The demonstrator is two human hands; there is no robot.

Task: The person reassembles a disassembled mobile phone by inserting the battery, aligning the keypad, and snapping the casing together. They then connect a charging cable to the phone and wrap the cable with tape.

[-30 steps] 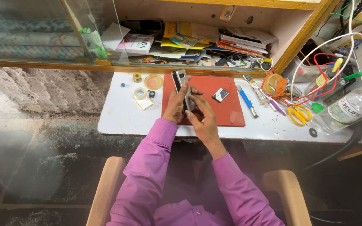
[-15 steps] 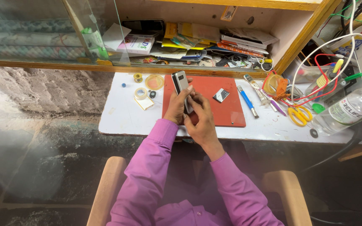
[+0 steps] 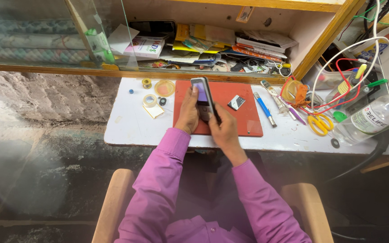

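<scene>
A small grey bar phone [image 3: 202,96] with a lit screen is held upright over the red work mat [image 3: 244,123]. My left hand [image 3: 188,112] grips its left side, thumb near the screen. My right hand [image 3: 221,130] is closed around the phone's lower right edge, and what it presses there is hidden. A small dark rectangular part [image 3: 236,102] lies on the mat just right of the phone. Both sleeves are purple.
On the white table [image 3: 127,128] sit a tape roll [image 3: 149,100], a round yellow lid [image 3: 164,88], a blue-handled tool [image 3: 264,109], yellow scissors [image 3: 319,123], a clear bottle [image 3: 370,119] and tangled wires [image 3: 338,90]. A cluttered wooden shelf [image 3: 212,45] runs behind. Chair arms flank me.
Both hands and the phone have shifted slightly; the phone now stands a bit more upright with its lit screen showing. The table items have not moved.
</scene>
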